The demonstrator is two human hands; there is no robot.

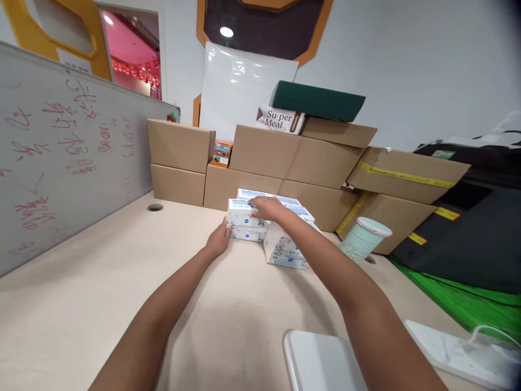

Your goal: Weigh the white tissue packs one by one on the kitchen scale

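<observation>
Several white tissue packs with blue print and a leafy pattern stand stacked on the table, near the cardboard boxes. My left hand (218, 237) presses its fingers against the left side of the left stack, at the edge of the lower tissue pack (249, 234). Over the upper tissue pack (240, 217) lies my right hand (266, 207), its fingers bent down onto the top and front; some fingertips are hidden. Just to the right, another stack of tissue packs (285, 252) sits closer to me, partly covered by my right forearm.
Cardboard boxes (260, 152) form a wall behind the packs, with a green box (317, 100) on top. A mint-green cup (364, 239) stands right of the packs. A white flat object (321, 358) and a power strip (456, 350) lie nearby. A whiteboard (73, 146) borders the left.
</observation>
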